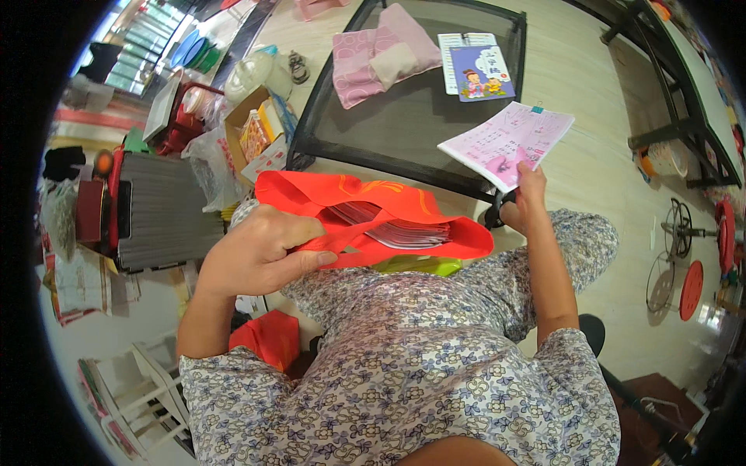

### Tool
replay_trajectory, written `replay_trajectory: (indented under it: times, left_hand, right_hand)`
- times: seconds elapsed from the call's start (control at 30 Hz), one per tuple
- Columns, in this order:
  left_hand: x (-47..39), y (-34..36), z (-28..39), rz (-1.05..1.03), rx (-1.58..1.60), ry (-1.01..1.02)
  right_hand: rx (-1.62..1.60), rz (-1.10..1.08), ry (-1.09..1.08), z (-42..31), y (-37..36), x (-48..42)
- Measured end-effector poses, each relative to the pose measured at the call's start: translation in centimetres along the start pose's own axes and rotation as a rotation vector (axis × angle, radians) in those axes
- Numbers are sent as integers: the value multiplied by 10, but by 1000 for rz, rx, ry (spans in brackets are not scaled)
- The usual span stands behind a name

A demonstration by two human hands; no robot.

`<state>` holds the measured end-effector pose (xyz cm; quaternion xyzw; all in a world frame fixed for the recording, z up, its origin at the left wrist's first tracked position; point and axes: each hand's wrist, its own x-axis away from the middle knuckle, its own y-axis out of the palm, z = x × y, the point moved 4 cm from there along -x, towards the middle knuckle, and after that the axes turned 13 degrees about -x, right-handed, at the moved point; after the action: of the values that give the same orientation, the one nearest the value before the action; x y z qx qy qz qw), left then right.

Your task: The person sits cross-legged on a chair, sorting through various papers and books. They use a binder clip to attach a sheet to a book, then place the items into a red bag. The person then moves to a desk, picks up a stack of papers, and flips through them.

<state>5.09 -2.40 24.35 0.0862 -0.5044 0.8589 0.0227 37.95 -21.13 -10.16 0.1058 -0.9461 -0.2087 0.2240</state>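
On my lap sits a red fabric bag (373, 189) with a stack of papers or booklets (408, 230) inside its mouth. My left hand (265, 250) grips the bag's handle and edge at its left end. In my right hand (529, 180) is a pink-and-white printed paper stack (507, 137) with a teal binder clip (537, 108) at its far edge. Beyond the bag, a black mesh-topped table (402, 128) carries a purple illustrated booklet (481, 73) lying over a white clipped sheet stack (446, 64), and a pink patterned cloth (355, 70) to their left.
A cardboard box (236, 125) of packets and a plastic bag (213, 163) stand left of the mesh table. A green-yellow item (419, 265) shows under the red bag. Another red bag (271, 341) lies by my left side. At right are a red round stool (692, 290) and a dark-framed table (688, 87).
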Motion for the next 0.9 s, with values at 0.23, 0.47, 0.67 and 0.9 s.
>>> replay_trajectory:
  times: [0.23, 0.47, 0.67, 0.9]
  left_hand:
    - [13, 14, -18, 63, 95, -144]
    - [13, 44, -48, 107, 351, -207]
    - [-5, 64, -63, 220, 463, -192]
    - [-4, 76, -73, 274, 715, -209]
  right_hand:
    - [50, -92, -124, 71, 21, -26]
    - [633, -270, 446, 47, 48, 54]
    - [1054, -1288, -187, -17, 137, 178]
    - [1214, -1107, -621, 54, 157, 222]
